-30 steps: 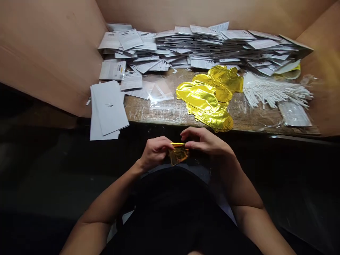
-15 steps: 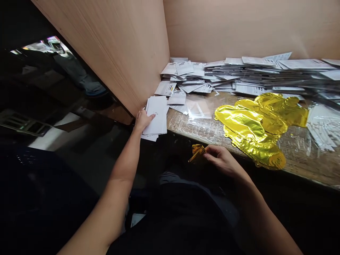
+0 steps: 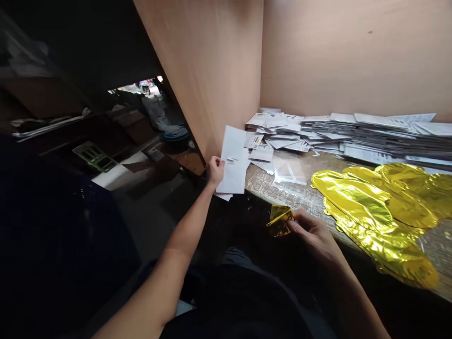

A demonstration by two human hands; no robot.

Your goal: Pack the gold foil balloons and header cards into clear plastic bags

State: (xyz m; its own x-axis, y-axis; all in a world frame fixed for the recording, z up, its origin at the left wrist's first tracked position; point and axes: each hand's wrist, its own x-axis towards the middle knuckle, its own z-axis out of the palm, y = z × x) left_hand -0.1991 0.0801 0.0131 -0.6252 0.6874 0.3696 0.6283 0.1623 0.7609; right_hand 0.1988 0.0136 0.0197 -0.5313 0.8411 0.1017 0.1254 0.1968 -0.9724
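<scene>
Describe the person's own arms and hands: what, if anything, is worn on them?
The left hand and the right hand are bare, with no gloves, and no ring or watch can be seen. The left forearm and right forearm have no sleeves over them. Dark clothing shows on the body between the arms.

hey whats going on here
A person sits at a wooden bench. Their left hand holds white sheets beside a wood panel, and their right hand pinches a folded gold foil balloon. More gold foil balloons lie on the bench near heaped printed packets.
</scene>
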